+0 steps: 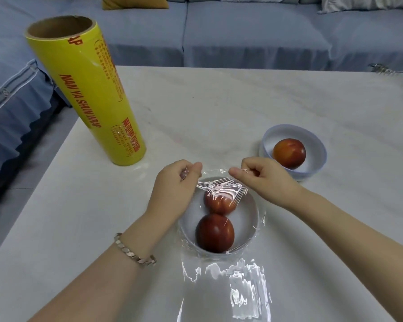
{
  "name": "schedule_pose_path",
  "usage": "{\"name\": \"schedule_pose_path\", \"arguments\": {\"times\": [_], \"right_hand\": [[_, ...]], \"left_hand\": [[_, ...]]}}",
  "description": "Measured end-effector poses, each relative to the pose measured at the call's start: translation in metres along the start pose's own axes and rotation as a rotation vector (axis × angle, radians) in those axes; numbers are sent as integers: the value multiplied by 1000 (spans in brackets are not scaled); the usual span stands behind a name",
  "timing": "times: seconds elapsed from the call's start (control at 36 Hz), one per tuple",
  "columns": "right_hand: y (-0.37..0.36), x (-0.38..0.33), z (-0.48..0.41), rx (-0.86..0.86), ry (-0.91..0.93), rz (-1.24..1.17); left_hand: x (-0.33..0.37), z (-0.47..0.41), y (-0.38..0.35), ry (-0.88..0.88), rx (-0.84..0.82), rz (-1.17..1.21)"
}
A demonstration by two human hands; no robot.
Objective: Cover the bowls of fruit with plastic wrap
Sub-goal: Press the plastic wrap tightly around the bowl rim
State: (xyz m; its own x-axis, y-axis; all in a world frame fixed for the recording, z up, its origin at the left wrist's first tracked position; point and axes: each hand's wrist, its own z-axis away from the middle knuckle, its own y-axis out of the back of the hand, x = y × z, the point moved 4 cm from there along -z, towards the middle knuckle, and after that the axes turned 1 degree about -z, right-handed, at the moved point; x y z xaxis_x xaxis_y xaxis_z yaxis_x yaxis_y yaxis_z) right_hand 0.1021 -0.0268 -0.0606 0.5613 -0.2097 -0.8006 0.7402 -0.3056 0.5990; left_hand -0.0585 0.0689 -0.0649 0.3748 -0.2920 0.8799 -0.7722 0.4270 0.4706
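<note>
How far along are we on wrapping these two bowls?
Done: a sheet looks cut free; the roll stands apart on the table. In hand: the left hand and right hand pinch the plastic wrap at the far rim of the near bowl; its near end lies loose. Left: sealing that bowl, then the far bowl, whose fruit sits uncovered.

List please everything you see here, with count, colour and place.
table: one, white, centre
sofa: one, blue-grey, behind it
wrap roll: one, yellow, upright, table's left
near bowl: one, white, at the hands
far bowl: one, white, right, uncovered
fruit: three, red; two in near bowl, one in far bowl
plastic wrap sheet: one, clear, over near bowl, trailing toward camera
bracelet: one, metallic, left wrist
left hand: one, fingers pinch the sheet's far edge
right hand: one, the same
</note>
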Motion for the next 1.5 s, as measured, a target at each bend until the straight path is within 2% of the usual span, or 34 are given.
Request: {"name": "schedule_pose_path", "arguments": {"times": [0.14,0.31,0.39,0.56,0.75,1.14,1.25,1.39,1.5], "right_hand": [[-1,-5,0,-28,31,60],[-7,-7,3,48,38,313],[-8,-9,4,116,41,343],[-12,-7,0,220,12,297],[-17,1,-1,347,-22,229],[-24,20,-12,353,-144,36],[-25,26,-15,319,-246,-30],[-30,33,-11,245,-459,-348],[-38,38,-3,126,-712,-565]], "left_hand": [[-3,2,5,-17,-102,-88],[2,13,0,-38,70,-81],[6,19,-3,-68,177,-101],[2,21,-6,-36,305,-13],[-6,15,-5,8,353,6],[-24,6,-9,184,336,115],[-35,1,-9,337,332,161],[-53,-4,-9,601,253,208],[-55,-3,-2,494,42,-141]]}}
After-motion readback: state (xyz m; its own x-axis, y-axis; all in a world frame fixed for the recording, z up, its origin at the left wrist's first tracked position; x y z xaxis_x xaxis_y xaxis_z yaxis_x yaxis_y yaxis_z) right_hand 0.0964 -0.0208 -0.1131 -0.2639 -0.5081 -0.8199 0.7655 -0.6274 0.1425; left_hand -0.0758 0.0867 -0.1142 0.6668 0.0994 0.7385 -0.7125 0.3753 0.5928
